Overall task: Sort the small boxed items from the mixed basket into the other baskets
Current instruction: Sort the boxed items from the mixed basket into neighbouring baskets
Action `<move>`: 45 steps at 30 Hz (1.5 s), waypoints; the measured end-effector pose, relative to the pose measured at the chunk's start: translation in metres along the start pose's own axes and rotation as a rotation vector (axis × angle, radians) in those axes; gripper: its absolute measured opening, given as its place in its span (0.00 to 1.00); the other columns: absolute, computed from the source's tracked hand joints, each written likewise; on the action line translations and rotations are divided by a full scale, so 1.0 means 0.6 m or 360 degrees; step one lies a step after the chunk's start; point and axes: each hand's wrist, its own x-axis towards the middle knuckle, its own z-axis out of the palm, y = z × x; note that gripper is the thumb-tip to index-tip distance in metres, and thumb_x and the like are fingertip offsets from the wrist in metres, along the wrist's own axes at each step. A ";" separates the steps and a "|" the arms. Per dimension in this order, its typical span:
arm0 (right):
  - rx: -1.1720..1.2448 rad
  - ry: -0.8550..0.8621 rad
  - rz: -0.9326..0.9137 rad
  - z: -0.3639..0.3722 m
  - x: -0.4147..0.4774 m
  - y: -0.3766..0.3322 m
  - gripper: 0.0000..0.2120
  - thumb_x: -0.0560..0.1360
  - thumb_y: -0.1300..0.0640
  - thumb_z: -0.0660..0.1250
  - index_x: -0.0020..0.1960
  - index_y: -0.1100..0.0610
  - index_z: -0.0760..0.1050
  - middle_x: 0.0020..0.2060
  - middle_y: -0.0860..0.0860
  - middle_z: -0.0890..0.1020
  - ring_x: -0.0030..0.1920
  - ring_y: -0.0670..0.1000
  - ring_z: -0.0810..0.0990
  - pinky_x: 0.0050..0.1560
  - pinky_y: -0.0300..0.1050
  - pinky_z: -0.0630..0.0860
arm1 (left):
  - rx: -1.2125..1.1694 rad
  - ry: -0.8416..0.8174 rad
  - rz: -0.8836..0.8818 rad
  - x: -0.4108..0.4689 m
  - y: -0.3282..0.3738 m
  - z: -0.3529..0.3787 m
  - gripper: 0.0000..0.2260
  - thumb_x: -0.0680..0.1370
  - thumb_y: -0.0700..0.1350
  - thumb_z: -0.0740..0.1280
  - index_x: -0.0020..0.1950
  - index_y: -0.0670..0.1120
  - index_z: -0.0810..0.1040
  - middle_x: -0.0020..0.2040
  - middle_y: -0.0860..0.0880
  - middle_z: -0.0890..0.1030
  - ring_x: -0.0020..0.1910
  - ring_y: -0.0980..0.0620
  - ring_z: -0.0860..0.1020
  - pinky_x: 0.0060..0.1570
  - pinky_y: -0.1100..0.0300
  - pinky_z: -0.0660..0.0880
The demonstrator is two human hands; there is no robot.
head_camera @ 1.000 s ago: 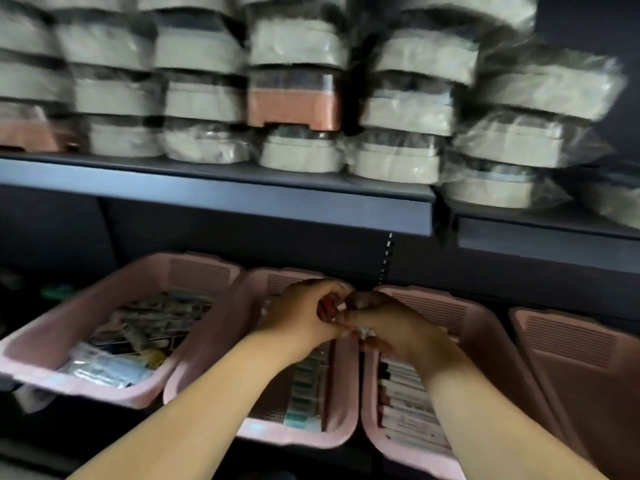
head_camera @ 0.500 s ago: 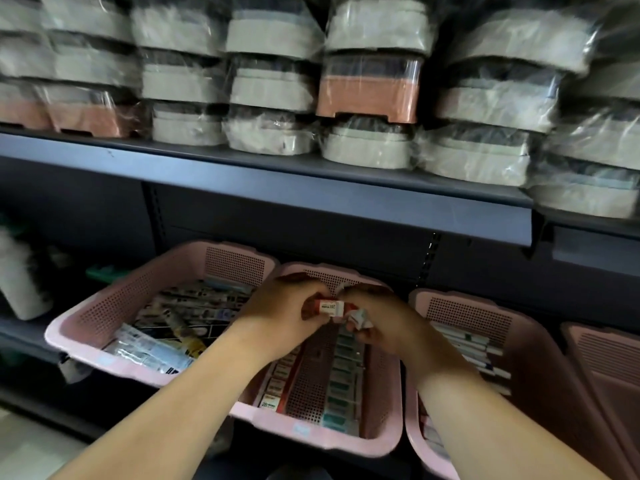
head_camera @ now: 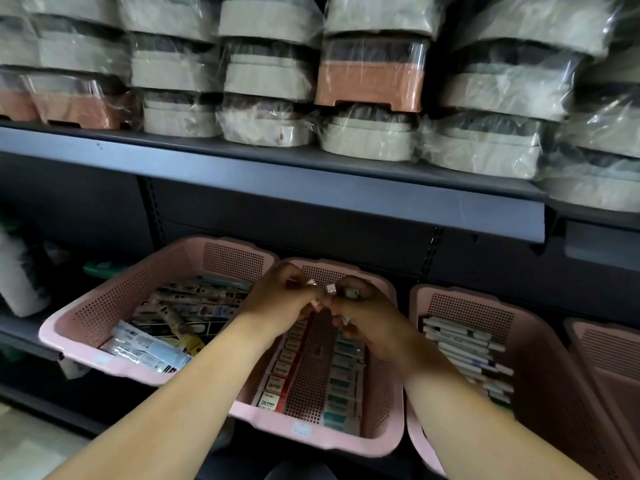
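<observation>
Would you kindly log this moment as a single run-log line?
phase: sorting | left grip: pinches small boxes | right grip: holds small boxes | where: above middle basket

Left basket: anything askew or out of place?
Yes. In the left basket, a tube lies diagonally over the packs, and wrapped packets sit skewed at the front edge, unlike the straight rows in the middle basket.

- Your left hand point(head_camera: 280, 299) and right hand point(head_camera: 363, 306) curl round the small boxes point(head_camera: 331, 289). Only pale corners peek out, so their number cannot be told.
- Your hands cover the middle basket's point(head_camera: 311, 441) far end.
- The rightmost basket point(head_camera: 609, 358) is cut off at the right edge.
- The wrapped stacks point(head_camera: 270, 74) above are blurred and cropped.
- The white object point(head_camera: 17, 278) at the left edge is too blurred to name.
</observation>
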 end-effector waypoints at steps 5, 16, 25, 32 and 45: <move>0.0159 0.0110 0.0017 0.001 0.008 -0.001 0.08 0.73 0.59 0.75 0.45 0.50 0.76 0.34 0.53 0.79 0.34 0.48 0.76 0.41 0.48 0.71 | -0.0376 -0.0117 -0.0154 -0.010 0.003 0.006 0.07 0.77 0.43 0.76 0.48 0.42 0.81 0.44 0.40 0.87 0.41 0.49 0.85 0.42 0.57 0.79; -0.0131 -0.0032 0.0127 -0.005 0.026 0.007 0.07 0.73 0.61 0.72 0.43 0.50 0.77 0.30 0.49 0.80 0.33 0.47 0.75 0.33 0.42 0.69 | 0.1185 -0.0437 0.0773 0.007 -0.019 -0.040 0.13 0.74 0.59 0.75 0.57 0.62 0.83 0.53 0.63 0.79 0.53 0.63 0.77 0.54 0.59 0.77; -0.1156 0.0177 -0.0286 -0.080 0.042 0.052 0.12 0.75 0.55 0.73 0.42 0.47 0.70 0.42 0.42 0.79 0.42 0.41 0.78 0.37 0.32 0.70 | 0.1667 -0.0439 0.0757 0.061 -0.055 -0.044 0.09 0.79 0.55 0.71 0.45 0.52 0.84 0.46 0.54 0.84 0.47 0.52 0.82 0.46 0.58 0.76; -0.1339 0.0128 -0.0325 -0.085 0.045 0.068 0.16 0.76 0.52 0.72 0.38 0.42 0.65 0.35 0.41 0.74 0.36 0.36 0.72 0.31 0.30 0.64 | 0.1590 -0.0641 0.0560 0.116 -0.065 -0.002 0.08 0.81 0.53 0.70 0.55 0.53 0.85 0.52 0.55 0.84 0.52 0.54 0.81 0.50 0.62 0.73; -0.1049 0.0160 -0.0240 -0.097 0.049 0.064 0.08 0.75 0.51 0.73 0.50 0.49 0.75 0.43 0.44 0.80 0.42 0.42 0.78 0.33 0.29 0.69 | 0.1448 -0.0539 0.0452 0.143 -0.105 0.022 0.06 0.79 0.45 0.70 0.45 0.53 0.86 0.48 0.58 0.85 0.46 0.62 0.81 0.50 0.63 0.77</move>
